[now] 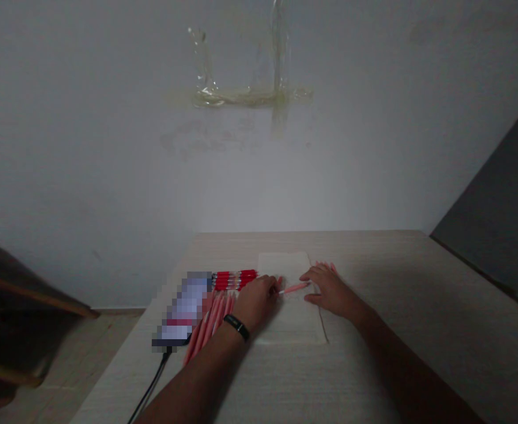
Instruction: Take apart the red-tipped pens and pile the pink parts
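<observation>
My left hand (259,297), with a dark band on the wrist, is closed at the left end of a slim pink pen (295,288). A small red piece (279,282) shows at its fingertips; its kind is too small to tell. My right hand (327,288) is open, thumb and fingers apart around the pen's right end. Both hands are over a pale cloth-like sheet (285,327). Several pink pen barrels (210,321) lie left of my left wrist, and several red pen-like pieces (228,280) lie behind them. More pink tips (329,266) show behind my right hand.
A phone-like device (186,306), its screen lit and blurred, lies on the left of the wooden table (356,377). A black cable (150,386) runs from it off the front. A wall with tape stands behind. A dark chair-like object (16,330) is at far left.
</observation>
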